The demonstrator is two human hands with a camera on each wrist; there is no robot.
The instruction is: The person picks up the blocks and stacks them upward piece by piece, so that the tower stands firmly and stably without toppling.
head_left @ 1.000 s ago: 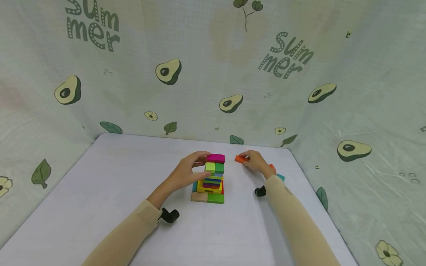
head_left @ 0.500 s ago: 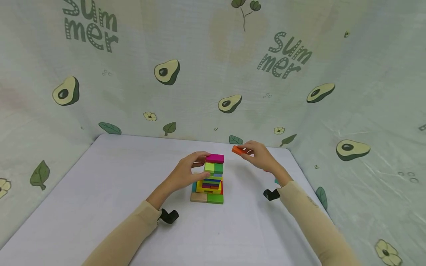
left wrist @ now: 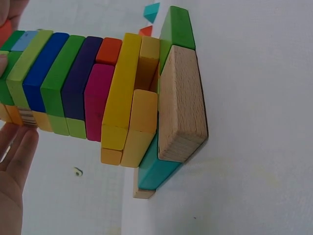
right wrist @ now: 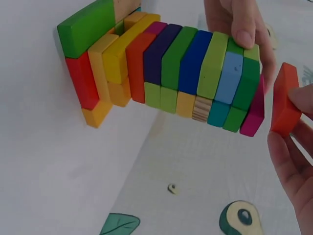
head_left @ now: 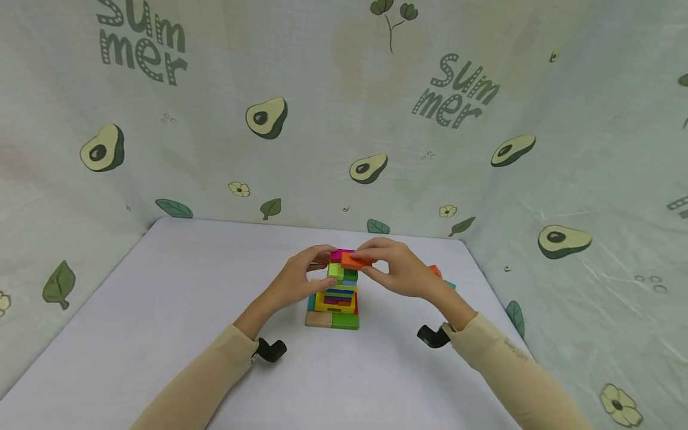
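A tower of coloured wooden blocks (head_left: 340, 292) rises from the white table. My left hand (head_left: 294, 276) grips its upper part from the left, thumb on the near side and fingers behind. In the right wrist view, a magenta block (right wrist: 253, 113) caps the tower, which appears lying sideways there. Just beyond that block is an orange block (right wrist: 285, 100), pinched between the thumb and fingers of my right hand (head_left: 395, 267). A narrow gap shows between the two blocks. At the tower's foot are a plain wood block (left wrist: 183, 98) and a green block (left wrist: 178, 32).
On the table (head_left: 215, 269), an orange-red block (head_left: 435, 270) and a teal block (head_left: 450, 285) lie to the right, partly behind my right forearm. A printed cloth backdrop (head_left: 317, 149) stands behind the table. Black wrist cameras hang at both cuffs.
My right hand has lifted the orange block from the table at the right and carried it left, over the tower's top. The left hand has kept its place on the tower.
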